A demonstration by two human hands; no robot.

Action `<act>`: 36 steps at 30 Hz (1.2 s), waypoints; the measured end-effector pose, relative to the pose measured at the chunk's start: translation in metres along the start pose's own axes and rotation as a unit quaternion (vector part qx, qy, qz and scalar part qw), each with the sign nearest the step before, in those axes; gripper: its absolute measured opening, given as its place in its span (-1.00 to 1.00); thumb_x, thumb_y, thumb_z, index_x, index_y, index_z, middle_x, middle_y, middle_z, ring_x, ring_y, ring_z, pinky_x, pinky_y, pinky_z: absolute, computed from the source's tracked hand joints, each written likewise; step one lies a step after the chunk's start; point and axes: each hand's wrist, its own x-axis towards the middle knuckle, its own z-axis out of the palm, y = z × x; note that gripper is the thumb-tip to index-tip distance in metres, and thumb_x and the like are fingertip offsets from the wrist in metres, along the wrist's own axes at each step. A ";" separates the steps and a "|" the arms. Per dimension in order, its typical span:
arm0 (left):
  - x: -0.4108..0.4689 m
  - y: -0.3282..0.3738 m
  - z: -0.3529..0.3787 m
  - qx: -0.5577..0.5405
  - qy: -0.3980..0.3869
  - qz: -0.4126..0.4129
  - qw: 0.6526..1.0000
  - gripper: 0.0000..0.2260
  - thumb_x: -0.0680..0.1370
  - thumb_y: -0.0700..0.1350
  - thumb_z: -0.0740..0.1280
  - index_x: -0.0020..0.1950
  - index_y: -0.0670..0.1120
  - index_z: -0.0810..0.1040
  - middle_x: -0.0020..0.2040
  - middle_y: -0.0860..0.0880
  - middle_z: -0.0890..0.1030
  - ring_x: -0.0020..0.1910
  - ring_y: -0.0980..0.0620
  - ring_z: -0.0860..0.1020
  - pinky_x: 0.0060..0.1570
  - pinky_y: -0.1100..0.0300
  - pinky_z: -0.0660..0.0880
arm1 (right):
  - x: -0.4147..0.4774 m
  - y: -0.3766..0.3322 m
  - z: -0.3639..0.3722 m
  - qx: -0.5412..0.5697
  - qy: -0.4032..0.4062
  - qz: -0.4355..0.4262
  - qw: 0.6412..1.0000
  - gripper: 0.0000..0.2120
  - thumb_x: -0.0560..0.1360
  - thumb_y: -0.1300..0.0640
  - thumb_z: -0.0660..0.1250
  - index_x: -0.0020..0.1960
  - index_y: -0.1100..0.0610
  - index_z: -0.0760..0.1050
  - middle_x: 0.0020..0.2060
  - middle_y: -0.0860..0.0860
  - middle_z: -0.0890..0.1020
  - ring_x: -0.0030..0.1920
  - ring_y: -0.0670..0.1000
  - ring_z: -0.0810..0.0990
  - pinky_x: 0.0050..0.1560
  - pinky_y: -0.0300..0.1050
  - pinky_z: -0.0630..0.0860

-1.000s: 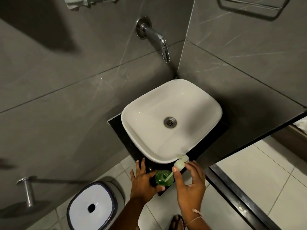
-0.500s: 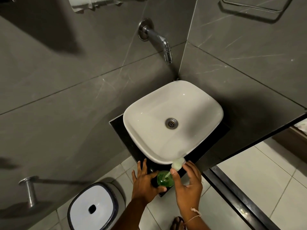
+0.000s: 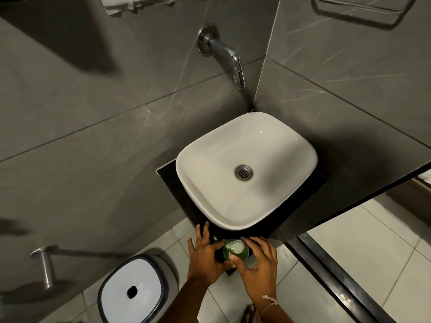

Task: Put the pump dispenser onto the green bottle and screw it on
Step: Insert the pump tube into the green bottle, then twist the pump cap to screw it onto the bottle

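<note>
The green bottle (image 3: 240,255) stands on the black counter (image 3: 173,183) at its near corner, in front of the white sink. The white pump dispenser (image 3: 236,246) sits on top of the bottle's neck, its tube down inside. My left hand (image 3: 206,257) wraps the bottle's left side, thumb across the front. My right hand (image 3: 258,264) holds the pump's collar from the right with fingers and thumb curled around it. Most of the bottle's body is hidden by both hands.
A white basin (image 3: 247,169) with a metal drain fills the counter, under a wall tap (image 3: 233,59). A white-lidded bin (image 3: 133,290) stands on the tiled floor at lower left. A metal holder (image 3: 45,264) juts from the left wall. A dark floor channel (image 3: 338,276) runs to the right.
My right hand lowered the pump from a tilted position above the bottle, with the tube feeding in, until the pump head rests on the neck. My left hand stayed on the bottle.
</note>
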 end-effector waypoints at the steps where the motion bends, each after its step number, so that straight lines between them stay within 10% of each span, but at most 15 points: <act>1: 0.000 0.000 0.001 0.001 0.002 0.000 1.000 -0.43 0.34 0.26 0.43 0.33 0.27 0.43 0.59 -0.04 -0.17 0.51 -0.07 -0.34 0.46 -0.22 -0.26 | 0.000 -0.001 -0.003 -0.004 -0.006 -0.007 1.000 -0.53 0.30 -0.28 0.43 0.16 -0.18 0.54 0.14 -0.28 0.43 0.27 -0.13 0.34 0.25 -0.25 0.29; 15: 0.001 0.003 -0.002 0.008 0.002 0.005 1.000 -0.43 0.31 0.30 0.44 0.29 0.27 0.45 0.60 -0.03 -0.13 0.53 -0.09 -0.31 0.44 -0.19 -0.30 | 0.019 -0.002 -0.013 -0.046 -0.079 -0.085 0.992 -0.72 0.41 -0.11 0.34 0.10 -0.10 0.59 0.03 -0.16 0.46 0.20 -0.01 0.39 0.19 0.05 0.44; 23: 0.000 0.001 0.001 0.017 0.016 0.014 1.000 -0.51 0.35 0.22 0.43 0.27 0.21 0.49 0.60 0.00 -0.13 0.49 -0.03 -0.37 0.48 -0.21 -0.28 | 0.007 -0.019 0.010 -0.022 0.024 0.082 0.996 -0.60 0.18 -0.14 0.57 -0.28 0.00 0.39 -0.24 -0.07 0.50 -0.04 0.05 0.45 0.01 0.07 0.40; 36: -0.002 0.004 0.000 0.027 0.005 0.006 1.000 -0.41 0.32 0.32 0.42 0.32 0.20 0.45 0.60 -0.03 -0.14 0.53 -0.09 -0.32 0.45 -0.19 -0.32 | 0.010 -0.020 -0.016 -0.032 -0.053 0.026 0.998 -0.67 0.26 0.00 0.55 0.02 -0.14 0.64 -0.05 -0.12 0.53 0.10 0.08 0.46 0.14 0.18 0.43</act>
